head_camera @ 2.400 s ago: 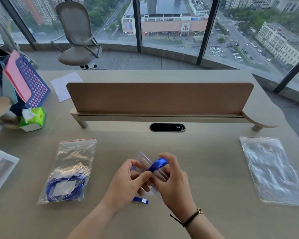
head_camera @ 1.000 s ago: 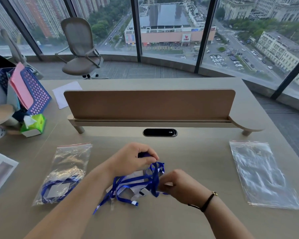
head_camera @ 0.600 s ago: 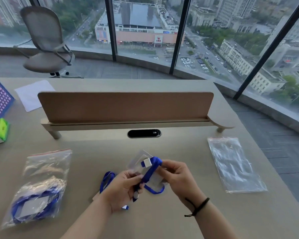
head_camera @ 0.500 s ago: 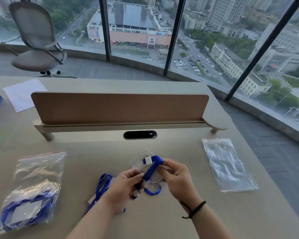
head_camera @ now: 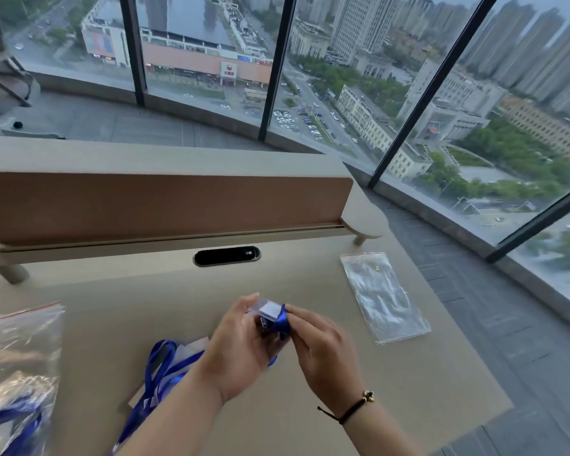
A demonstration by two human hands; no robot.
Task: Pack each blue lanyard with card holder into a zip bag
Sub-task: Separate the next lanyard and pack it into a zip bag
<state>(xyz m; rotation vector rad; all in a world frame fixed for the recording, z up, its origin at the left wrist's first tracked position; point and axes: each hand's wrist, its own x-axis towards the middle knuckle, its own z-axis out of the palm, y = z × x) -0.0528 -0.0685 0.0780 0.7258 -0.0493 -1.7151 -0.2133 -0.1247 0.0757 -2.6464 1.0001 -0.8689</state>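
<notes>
Hands now bunching work tighter: you're holding card holder (head_camera: 266, 307) in left hand (head_camera: 241, 350), right hand (head_camera: 320, 343) pinching blue lanyard (head_camera: 281, 320) wound round it. Strap that was hanging loose is nearly gathered. Empty zip bag (head_camera: 384, 297) lying right of hands, untouched; filled bag (head_camera: 17, 373) left of them.

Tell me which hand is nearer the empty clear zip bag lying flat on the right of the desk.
Right. The right hand sits beside the empty clear zip bag, just to its left, pinching the blue lanyard. The left hand is farther left, beyond the right hand.
</notes>
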